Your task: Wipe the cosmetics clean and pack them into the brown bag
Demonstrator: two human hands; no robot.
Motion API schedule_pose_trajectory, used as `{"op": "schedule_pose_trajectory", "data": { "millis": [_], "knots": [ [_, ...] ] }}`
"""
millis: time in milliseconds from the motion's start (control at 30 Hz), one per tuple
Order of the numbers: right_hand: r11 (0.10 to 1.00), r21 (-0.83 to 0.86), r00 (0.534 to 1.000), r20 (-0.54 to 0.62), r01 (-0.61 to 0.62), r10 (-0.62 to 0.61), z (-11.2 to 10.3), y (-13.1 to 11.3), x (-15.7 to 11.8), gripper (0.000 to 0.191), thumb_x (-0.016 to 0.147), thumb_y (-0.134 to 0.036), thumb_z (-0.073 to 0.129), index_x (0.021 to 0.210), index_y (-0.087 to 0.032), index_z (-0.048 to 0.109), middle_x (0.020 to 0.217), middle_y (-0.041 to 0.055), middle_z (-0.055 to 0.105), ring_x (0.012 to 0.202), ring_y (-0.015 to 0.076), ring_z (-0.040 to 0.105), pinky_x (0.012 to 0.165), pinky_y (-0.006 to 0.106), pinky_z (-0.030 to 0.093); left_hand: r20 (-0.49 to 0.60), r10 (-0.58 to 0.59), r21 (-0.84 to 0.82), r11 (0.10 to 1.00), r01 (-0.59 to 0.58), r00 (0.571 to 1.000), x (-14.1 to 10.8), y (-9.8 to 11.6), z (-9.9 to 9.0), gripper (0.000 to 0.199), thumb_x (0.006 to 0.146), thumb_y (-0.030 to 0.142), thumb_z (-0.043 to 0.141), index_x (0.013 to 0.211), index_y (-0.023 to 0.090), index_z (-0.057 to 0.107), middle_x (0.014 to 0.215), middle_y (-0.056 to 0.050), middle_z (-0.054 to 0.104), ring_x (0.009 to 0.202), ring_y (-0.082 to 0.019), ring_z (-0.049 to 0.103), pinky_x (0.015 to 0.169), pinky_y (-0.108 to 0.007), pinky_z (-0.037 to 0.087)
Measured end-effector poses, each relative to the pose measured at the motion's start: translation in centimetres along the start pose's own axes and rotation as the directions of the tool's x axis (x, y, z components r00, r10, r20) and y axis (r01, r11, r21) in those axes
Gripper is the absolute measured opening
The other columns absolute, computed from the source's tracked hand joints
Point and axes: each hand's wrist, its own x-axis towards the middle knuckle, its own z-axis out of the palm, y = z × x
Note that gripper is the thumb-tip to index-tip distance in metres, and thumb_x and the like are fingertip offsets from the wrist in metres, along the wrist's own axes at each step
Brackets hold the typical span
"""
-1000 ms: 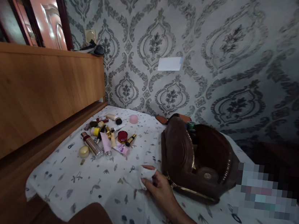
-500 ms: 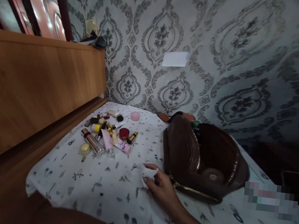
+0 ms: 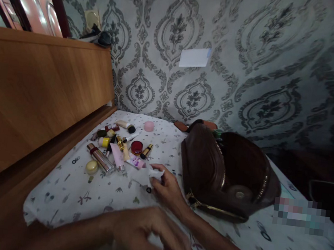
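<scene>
My right hand pinches a thin white tissue between thumb and fingers. The tissue hangs toward the near edge of a group of cosmetics, beside a pink-and-white tube. At the bottom, close to the camera, is my left hand; it is blurred and its fingertips are cut off, so whether it holds anything is unclear. A brown leather bag with gold zips stands unzipped just right of my right hand. Among the cosmetics are a pale pink tube, a red jar and a yellow-lidded pot.
A patterned white sheet covers the surface. A pink round pot and a makeup brush lie farther back. Wooden panelling borders the left, and patterned wallpaper rises behind. A blurred-out item lies right of the bag.
My right hand has moved left and away from me with the tissue, closer to the cosmetics. My left hand has come into view at the bottom. The camera view has shifted slightly.
</scene>
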Motion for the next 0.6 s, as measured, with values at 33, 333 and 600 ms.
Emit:
{"op": "schedule_pose_trajectory", "data": {
  "millis": [33,333,600],
  "knots": [
    [1.000,0.006,0.999,-0.020,0.025,-0.025,0.1,0.2,-0.1,0.036,0.073,-0.026,0.055,0.107,-0.019,0.064,0.066,-0.0038,0.055,0.053,0.0118,0.044,0.051,0.023,0.034,-0.116,0.003,0.062,0.998,0.004,0.993,-0.3,0.1,-1.3,0.046,0.088,0.061,0.051,0.077,0.023,0.074,0.088,-0.009,0.074,0.083,-0.025,0.072,0.076,-0.037,0.057],
    [0.996,-0.061,0.994,-0.081,0.065,-0.070,0.3,1.6,-0.9,0.035,0.071,-0.017,0.052,0.103,-0.022,0.065,0.080,-0.0010,0.062,0.068,0.0161,0.053,0.061,0.026,0.040,-0.815,0.248,0.532,0.678,0.506,0.524,-2.5,-4.0,-14.1,0.036,0.071,0.022,0.071,0.108,0.024,0.069,0.112,-0.011,0.064,0.114,-0.038,0.050,0.102,-0.051,0.036],
    [0.952,-0.190,0.968,-0.026,0.241,-0.250,-0.4,1.1,-1.5,0.027,0.085,-0.027,0.053,0.107,-0.020,0.067,0.101,0.0071,0.056,0.104,0.0242,0.057,0.092,0.037,0.045,-0.823,0.155,0.492,0.677,0.548,0.547,-2.1,-6.9,-16.8,0.039,0.066,0.019,0.074,0.105,0.016,0.069,0.098,-0.010,0.065,0.099,-0.034,0.056,0.097,-0.050,0.036]
  ]
}}
